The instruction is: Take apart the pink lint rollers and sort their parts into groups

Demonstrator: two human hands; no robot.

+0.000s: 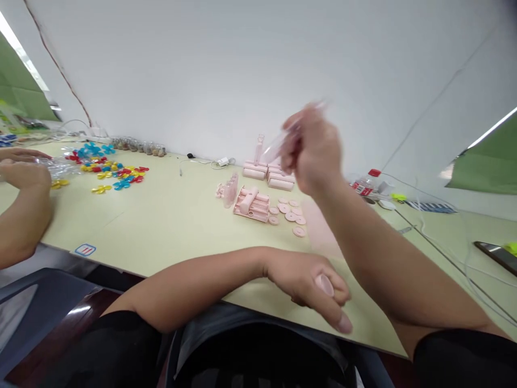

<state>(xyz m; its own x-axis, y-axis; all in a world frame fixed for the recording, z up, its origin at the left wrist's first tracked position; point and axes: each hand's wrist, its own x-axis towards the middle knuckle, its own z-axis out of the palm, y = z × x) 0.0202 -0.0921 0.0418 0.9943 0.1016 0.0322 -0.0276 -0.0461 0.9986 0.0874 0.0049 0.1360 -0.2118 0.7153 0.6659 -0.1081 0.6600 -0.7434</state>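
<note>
My right hand [313, 151] is raised in front of the wall, its fingers closed round a clear pinkish tube [274, 146] that slants down to the left; motion blurs both. Low over the table's front edge, my left hand [309, 283] is curled round a small pink plastic piece [324, 284], of which only a rounded end shows. Beyond my hands lies a pink ribbed tray [262, 207] with a pink cylinder across it. Clear tubes [230, 191] stand at its left, and pink discs [291, 216] lie at its right.
Pink blocks [280, 180] sit near the wall, one with an upright clear tube [259, 148]. Farther left are coloured flower-shaped pieces [121, 175], a row of small jars [139, 146] and another person's hands [24, 170] at clear plastic. A red-capped bottle [365, 184], cables and a phone [498, 257] are on the right.
</note>
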